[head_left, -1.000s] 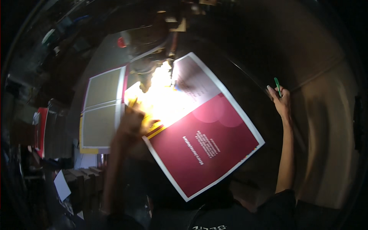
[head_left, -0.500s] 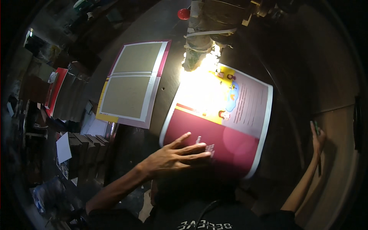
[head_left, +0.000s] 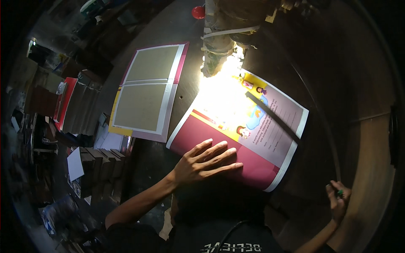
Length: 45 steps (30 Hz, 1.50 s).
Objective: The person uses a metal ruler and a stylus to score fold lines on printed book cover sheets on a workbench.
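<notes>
My left hand (head_left: 206, 163) lies with fingers spread on the maroon half of a printed cover sheet (head_left: 202, 137). The sheet has white borders, a yellow band with cartoon figures and a pale printed panel. Lamp glare washes out its upper left part. Across the pale panel runs a narrow dark strip (head_left: 274, 119); whether it joins my right hand cannot be made out. To the right of the sheet, my right hand (head_left: 338, 199) is closed round a slim thing with a green part (head_left: 340, 192), mostly hidden by the fingers.
Left of the sheet lies a book cover case (head_left: 145, 86) with two grey boards. Stacked boards or books (head_left: 99, 170) stand farther left, by a red-covered stack (head_left: 67, 103). A wrapped lamp post (head_left: 221, 29) rises beyond the sheet, beside a red round object (head_left: 198, 12).
My right hand has come lower and inward, and its fingers have curled. The dark strip now crosses the sheet. The sheet has turned slightly; my left hand has shifted a little right and stays on it.
</notes>
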Available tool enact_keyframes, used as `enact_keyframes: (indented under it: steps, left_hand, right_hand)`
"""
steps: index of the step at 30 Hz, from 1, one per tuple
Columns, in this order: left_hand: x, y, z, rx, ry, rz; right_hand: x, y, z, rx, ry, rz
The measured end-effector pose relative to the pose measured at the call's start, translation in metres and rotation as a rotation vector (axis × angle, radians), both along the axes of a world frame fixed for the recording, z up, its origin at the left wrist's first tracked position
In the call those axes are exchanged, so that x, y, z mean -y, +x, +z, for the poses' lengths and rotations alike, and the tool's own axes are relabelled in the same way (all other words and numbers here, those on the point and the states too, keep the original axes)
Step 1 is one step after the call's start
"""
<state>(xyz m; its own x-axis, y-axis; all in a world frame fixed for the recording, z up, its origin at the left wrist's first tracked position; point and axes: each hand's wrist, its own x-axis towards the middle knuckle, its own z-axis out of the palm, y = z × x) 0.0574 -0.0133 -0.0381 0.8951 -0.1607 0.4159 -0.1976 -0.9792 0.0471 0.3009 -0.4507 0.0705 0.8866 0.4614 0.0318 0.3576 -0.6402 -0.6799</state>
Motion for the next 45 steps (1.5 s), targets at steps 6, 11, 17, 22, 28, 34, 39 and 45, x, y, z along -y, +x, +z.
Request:
enact_keyframes:
  steps: [6,11,17,22,28,34,39,45]
  left_hand:
    - [0.046,0.009,0.036,-0.243,-0.225,-0.063]
    - [0.054,0.005,0.046,0.283,-0.594,0.250]
    - [0.066,0.032,0.064,-0.144,-0.446,0.917]
    - [0.066,0.036,0.053,-0.366,-0.349,0.908]
    - [0.066,0.035,0.046,-0.389,-0.334,0.915]
    - [0.066,0.040,0.052,-0.443,-0.344,0.945]
    - [0.066,0.041,0.053,-0.458,-0.340,0.949]
    - [0.065,0.038,0.049,-0.417,-0.344,0.959]
  right_hand:
    - [-0.132,-0.048,0.004,0.015,0.079,0.347]
    - [-0.144,-0.058,-0.001,0.178,-0.018,0.396]
    - [-0.134,-0.057,-0.019,0.176,-0.053,0.385]
    - [-0.121,-0.047,-0.025,0.249,-0.057,0.417]
    - [-0.119,-0.050,-0.028,0.208,-0.039,0.407]
    - [-0.116,-0.048,-0.028,0.232,-0.085,0.437]
    - [-0.115,-0.046,-0.028,0.233,-0.092,0.436]
    - [-0.121,-0.045,-0.026,0.201,-0.108,0.448]
